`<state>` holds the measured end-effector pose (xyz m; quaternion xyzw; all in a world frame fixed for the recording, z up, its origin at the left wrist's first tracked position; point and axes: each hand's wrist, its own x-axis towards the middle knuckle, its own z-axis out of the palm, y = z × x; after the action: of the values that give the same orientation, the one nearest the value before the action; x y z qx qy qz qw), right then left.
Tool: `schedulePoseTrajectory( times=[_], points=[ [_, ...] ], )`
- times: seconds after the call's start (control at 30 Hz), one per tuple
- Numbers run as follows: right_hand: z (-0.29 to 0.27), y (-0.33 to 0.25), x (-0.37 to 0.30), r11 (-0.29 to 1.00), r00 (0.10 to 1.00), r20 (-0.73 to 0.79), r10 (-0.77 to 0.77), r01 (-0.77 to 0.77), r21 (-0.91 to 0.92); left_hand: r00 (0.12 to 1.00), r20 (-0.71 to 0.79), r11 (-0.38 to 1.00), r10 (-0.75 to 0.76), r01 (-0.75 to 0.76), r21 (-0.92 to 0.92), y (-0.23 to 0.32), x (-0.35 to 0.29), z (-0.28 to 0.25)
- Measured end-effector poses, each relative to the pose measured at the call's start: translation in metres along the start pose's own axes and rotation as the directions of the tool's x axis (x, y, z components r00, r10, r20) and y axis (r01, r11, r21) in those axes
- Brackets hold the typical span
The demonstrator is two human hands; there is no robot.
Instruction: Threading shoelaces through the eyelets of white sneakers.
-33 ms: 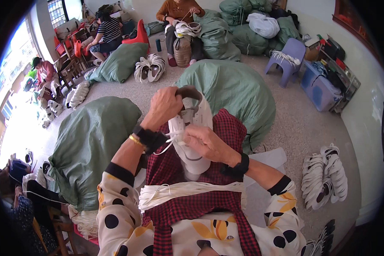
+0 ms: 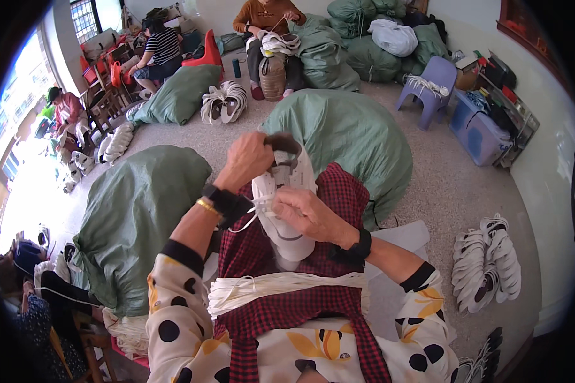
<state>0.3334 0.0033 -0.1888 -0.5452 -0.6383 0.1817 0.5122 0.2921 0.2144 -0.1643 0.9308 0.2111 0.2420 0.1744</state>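
Note:
A white sneaker (image 2: 278,231) rests on my lap over a red-and-black checked apron (image 2: 345,191), with its toe toward me. My left hand (image 2: 246,156) is closed on the shoe's brown-lined collar at the far end. Over the front eyelets, my right hand (image 2: 308,214) has its fingers bent in a pinch at a white shoelace (image 2: 254,209). Some of that lace loops out to the left of the shoe; its part under the fingers is hidden. A bundle of off-white laces (image 2: 287,287) lies across my lap, nearer to me.
Large green sacks stand at the left (image 2: 140,210) and ahead (image 2: 345,134). Strung white shoes (image 2: 485,265) lie on the floor at right. A purple chair (image 2: 431,83) and a plastic bin (image 2: 479,131) are farther back. Co-workers sit ahead (image 2: 275,38) and at left (image 2: 160,54).
Almost nothing differs. My left hand and the shoe's collar sit very slightly lower, and both hands keep their holds.

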Motion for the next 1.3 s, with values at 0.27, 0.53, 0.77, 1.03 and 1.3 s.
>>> schedulePoseTrajectory(
  times=[0.27, 0.53, 0.77, 1.03, 1.3],
  points=[
    [0.020, 0.029, -0.015, 0.998, 0.998, 0.013, -0.058, 0.057, 0.027, 0.902, 0.246, 0.930, 0.354, -0.368, 0.009, -0.036, -0.003, 0.041],
    [0.009, 0.035, -0.023, 0.819, 0.953, -0.051, 0.299, -0.229, 0.527, 0.872, 0.359, 0.941, 0.332, -0.276, -0.198, -0.002, 0.006, 0.038],
    [-0.115, 0.033, -0.018, 0.449, 0.835, -0.435, 0.337, 0.264, 0.854, 0.853, 0.482, 0.953, 0.199, -0.054, -0.299, -0.011, 0.008, 0.034],
    [-0.272, 0.032, -0.093, 0.908, 0.551, -0.722, 0.419, -0.256, 0.332, 0.894, 0.423, 0.958, 0.145, -0.021, -0.285, -0.006, 0.000, 0.036],
    [-0.083, 0.027, -0.012, 0.895, 0.986, -0.167, 0.018, -0.090, -0.437, 0.891, 0.404, 0.974, 0.207, -0.149, -0.171, -0.021, 0.010, 0.051]
  ],
)
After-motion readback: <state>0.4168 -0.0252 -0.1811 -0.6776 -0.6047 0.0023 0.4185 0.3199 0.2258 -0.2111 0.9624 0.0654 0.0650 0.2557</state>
